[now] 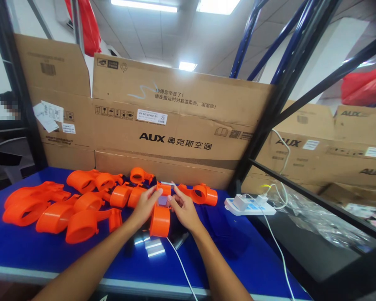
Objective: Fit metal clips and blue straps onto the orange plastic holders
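Observation:
My left hand (146, 205) and my right hand (185, 208) meet over the middle of the table, fingers closed on an orange plastic part (159, 222). The part has a wide ring at its near end and a smaller orange section between my fingertips. A pale greyish-purple patch shows between those two sections; I cannot tell what it is. My left thumb and fingers press the upper section from the left. My right thumb and index finger pinch it from the right, beside a thin whitish edge. Just behind my hands lie more orange ring parts (119, 195).
Several orange ring parts (81, 226) lie across the left of the blue table (238, 267); others (203, 193) lie right of my hands. A white power strip (250, 206) with plugs and cables sits at the right edge. A cardboard wall (175, 125) and a dark post (263, 125) stand behind.

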The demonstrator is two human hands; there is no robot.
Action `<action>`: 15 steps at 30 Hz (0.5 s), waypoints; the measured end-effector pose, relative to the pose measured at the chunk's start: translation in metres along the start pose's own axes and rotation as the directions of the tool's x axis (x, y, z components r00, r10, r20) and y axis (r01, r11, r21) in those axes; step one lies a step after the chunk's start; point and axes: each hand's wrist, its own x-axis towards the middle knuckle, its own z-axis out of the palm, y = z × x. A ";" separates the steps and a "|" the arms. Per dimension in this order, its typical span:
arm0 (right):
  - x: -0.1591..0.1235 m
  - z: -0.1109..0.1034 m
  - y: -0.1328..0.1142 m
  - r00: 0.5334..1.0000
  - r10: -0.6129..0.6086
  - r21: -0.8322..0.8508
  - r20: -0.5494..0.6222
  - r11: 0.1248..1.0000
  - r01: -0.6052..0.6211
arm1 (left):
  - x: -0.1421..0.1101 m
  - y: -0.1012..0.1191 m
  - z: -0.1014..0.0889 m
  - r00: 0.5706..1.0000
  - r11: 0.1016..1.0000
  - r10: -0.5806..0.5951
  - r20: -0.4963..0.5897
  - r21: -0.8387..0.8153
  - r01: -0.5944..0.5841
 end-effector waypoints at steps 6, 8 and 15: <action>-0.001 0.000 0.003 1.000 -0.011 -0.004 0.028 1.000 0.011 | -0.001 0.002 0.002 1.000 1.000 0.002 -0.005 0.014 -0.002; -0.001 0.000 0.003 0.999 -0.015 -0.001 0.040 1.000 0.015 | -0.002 0.003 0.003 1.000 1.000 -0.006 -0.014 0.017 0.006; -0.001 -0.002 0.009 0.996 -0.018 0.000 0.090 1.000 0.018 | -0.003 0.002 0.002 1.000 0.999 0.006 0.018 0.033 -0.007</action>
